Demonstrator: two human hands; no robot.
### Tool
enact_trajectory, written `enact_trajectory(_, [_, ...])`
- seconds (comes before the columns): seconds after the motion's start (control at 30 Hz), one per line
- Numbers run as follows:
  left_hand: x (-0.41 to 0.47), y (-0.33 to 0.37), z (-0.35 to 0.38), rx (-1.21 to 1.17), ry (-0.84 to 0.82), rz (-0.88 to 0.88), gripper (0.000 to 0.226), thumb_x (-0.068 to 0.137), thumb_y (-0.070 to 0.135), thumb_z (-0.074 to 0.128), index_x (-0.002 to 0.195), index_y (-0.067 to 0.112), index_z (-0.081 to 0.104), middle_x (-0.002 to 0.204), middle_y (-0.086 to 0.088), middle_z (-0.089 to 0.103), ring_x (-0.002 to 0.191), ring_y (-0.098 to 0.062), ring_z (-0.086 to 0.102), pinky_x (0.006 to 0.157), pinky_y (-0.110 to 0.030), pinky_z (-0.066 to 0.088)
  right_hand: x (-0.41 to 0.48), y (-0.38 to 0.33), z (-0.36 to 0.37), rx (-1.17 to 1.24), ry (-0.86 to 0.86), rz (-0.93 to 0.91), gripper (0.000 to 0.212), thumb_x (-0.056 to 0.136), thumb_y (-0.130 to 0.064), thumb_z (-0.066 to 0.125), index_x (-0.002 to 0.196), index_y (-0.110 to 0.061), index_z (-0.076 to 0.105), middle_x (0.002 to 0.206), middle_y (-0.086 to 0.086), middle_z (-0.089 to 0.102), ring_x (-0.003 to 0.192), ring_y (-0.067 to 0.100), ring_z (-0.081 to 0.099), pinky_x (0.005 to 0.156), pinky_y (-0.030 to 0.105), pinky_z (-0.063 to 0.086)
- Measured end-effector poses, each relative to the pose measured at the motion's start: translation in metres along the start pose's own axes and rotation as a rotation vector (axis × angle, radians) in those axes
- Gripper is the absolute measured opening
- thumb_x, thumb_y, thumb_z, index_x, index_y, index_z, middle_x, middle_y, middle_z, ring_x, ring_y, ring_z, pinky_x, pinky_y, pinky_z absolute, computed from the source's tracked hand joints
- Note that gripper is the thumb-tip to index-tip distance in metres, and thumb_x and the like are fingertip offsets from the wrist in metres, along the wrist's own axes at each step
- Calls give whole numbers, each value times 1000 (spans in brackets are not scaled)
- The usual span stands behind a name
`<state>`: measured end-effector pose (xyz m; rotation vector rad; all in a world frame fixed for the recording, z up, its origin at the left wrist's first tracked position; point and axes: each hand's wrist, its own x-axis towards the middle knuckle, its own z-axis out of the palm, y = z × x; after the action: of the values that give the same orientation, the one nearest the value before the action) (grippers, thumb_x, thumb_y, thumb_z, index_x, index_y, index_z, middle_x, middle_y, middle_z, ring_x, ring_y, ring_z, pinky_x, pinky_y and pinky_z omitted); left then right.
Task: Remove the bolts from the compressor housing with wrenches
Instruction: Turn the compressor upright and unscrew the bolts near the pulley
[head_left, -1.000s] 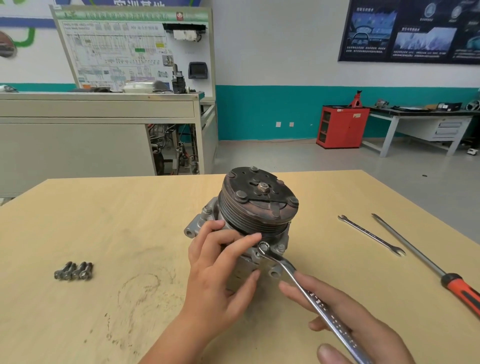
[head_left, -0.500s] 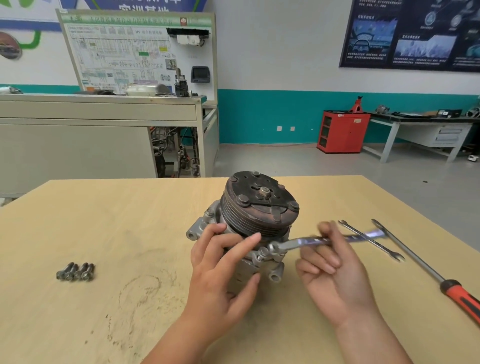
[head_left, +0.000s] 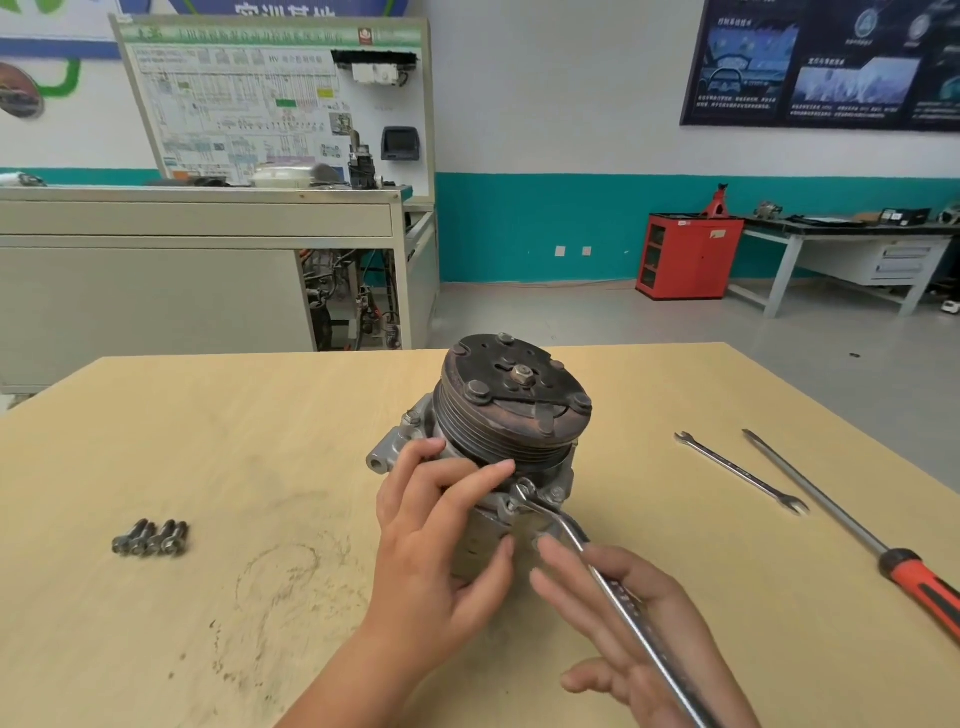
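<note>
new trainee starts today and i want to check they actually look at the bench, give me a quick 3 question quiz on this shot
1. True or false: the left hand holds the wrench against the compressor.
2. How many loose bolts lie on the table, left of the compressor?
3. Which tools lie unused at the right of the table?
A) a hammer and pliers
B) a spare wrench and a screwdriver with a red handle
C) two sockets

Key
1. False: the wrench is with the right hand; the left hand holds the compressor.
2. Four.
3. B.
</note>
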<state>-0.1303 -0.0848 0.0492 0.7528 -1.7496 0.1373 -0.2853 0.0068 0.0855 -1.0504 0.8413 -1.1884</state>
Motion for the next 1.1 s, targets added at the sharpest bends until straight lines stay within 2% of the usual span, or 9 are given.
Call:
enact_trajectory(0.1, [0,-2,0,14,-2,14,45,78,25,62,122,28,55,104,11,48,118,-30,43,103,-47,34,11,-2,-2,-135,-27,74,12,77,-2,63,69,-9,68,78,-10,74,86,9,66,38,17,45])
enact_trajectory(0.23, [0,-2,0,11,-2,3,42,79,26,62,121,29,57,102,10,48,114,-32,45,100,-51,36,9,-8,0,-45,-147,166,14,45,-32,68,57,-30,74,66,-22,69,84,8,64,47,15,42])
enact_trajectory(0.3, [1,-1,-1,1,-5,-9,40,79,26,62,119,30,57,103,10,49,117,-30,43,101,-49,35,8,-7,-3,-15,-106,161,32,31,-18,75,64,-21,74,75,-15,73,68,13,68,38,14,40])
enact_trajectory(0.4, [1,0,-2,-17,-20,-24,39,78,27,61,116,30,56,105,12,49,122,-25,39,103,-44,33,7,-8,-17,105,-49,-51,62,19,-50,88,75,-26,78,90,7,75,58,22,69,35,16,39])
enact_trajectory(0.63, [3,1,-1,-70,-3,-22,34,77,25,62,109,32,57,99,11,52,117,-26,43,105,-41,31,60,-15,-36,467,238,-35,23,70,-33,60,83,-15,65,39,-5,30,31,3,26,32,15,25])
enact_trajectory(0.8, [1,-3,-5,-67,-6,8,36,79,26,63,114,33,57,104,13,51,113,-34,47,105,-43,32,59,-13,-45,509,108,-225,13,66,-27,71,75,-17,71,41,-6,36,36,6,34,37,17,33])
enact_trajectory(0.9, [0,-4,-3,-58,-10,2,52,79,27,62,129,34,46,110,13,51,126,-19,38,107,-38,30,47,2,-52,843,-157,-266,26,90,-21,55,103,-1,65,76,21,61,70,27,60,64,35,45])
enact_trajectory(0.97, [-1,-4,-3,-71,-10,-11,57,79,28,61,132,33,42,110,12,52,128,-14,36,108,-37,29,26,1,-53,800,61,-238,45,99,-17,25,130,11,41,121,38,48,112,44,48,87,47,33])
enact_trajectory(1.1, [0,-4,-3,-55,-21,-8,54,79,28,60,130,30,45,111,13,51,127,-14,37,108,-36,29,7,9,-43,745,27,-255,45,98,-1,33,138,15,21,145,39,17,133,53,20,92,53,30])
